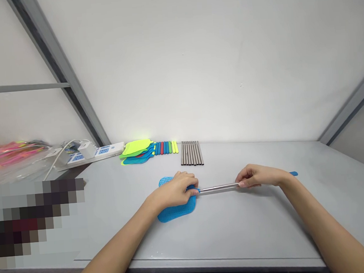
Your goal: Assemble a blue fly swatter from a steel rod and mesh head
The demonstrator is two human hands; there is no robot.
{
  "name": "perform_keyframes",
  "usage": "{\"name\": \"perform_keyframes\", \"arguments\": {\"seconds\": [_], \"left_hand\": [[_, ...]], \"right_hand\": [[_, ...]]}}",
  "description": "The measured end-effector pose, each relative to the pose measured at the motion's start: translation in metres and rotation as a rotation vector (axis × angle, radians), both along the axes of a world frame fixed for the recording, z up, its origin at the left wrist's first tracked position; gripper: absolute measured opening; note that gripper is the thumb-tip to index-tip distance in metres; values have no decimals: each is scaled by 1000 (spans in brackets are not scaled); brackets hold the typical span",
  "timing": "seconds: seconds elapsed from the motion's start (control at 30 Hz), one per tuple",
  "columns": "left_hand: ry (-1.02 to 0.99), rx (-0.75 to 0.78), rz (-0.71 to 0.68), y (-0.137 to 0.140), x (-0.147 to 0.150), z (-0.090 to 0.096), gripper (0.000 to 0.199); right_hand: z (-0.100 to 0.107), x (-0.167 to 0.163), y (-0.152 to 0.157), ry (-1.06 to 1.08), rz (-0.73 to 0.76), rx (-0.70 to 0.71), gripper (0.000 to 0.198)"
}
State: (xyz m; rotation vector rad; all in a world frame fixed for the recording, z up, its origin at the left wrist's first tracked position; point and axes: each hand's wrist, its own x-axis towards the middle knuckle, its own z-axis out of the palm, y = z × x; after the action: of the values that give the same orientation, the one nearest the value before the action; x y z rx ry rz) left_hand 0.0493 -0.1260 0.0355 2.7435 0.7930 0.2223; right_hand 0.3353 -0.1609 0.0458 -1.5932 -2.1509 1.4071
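Note:
A blue fly swatter head (177, 211) with a perforated mesh lies low over the grey table (233, 229). My left hand (180, 190) covers much of it, with fingers closed around its neck. From that neck a thin silver metal rod (219, 188) runs to the right. My right hand (251, 176) pinches the rod near its right end between thumb and fingers. Behind my right wrist a blue handle tip (294, 173) shows; whether it joins the rod is hidden.
At the back, yellow, green and blue swatter heads (137, 148) lie stacked beside a row of coloured handles (165, 148) and several metal tubes (191, 153). A power strip (109, 150) with plugs and a plastic bag of pink items (13, 156) are to the left.

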Motion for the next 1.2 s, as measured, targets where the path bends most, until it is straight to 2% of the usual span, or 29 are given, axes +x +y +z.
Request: {"name": "perform_keyframes", "arguments": {"seconds": [0.17, 0.33, 0.8, 1.0, 1.2], "left_hand": [[18, -46, 7, 0, 0, -8, 16], [0, 21, -6, 3, 4, -14, 18], [-44, 61, 45, 3, 6, -19, 15], [-54, 35, 20, 0, 7, -20, 14], [-46, 80, 20, -4, 8, -16, 14]], "right_hand": [[-9, -1, 3, 37, 17, -44, 31], [-15, -4, 7, 67, 25, -42, 30], [-16, -16, 6, 102, -8, -54, 31], [-20, -17, 6, 125, 8, -175, 30], [-29, -14, 9, 184, -4, -272, 27]]}}
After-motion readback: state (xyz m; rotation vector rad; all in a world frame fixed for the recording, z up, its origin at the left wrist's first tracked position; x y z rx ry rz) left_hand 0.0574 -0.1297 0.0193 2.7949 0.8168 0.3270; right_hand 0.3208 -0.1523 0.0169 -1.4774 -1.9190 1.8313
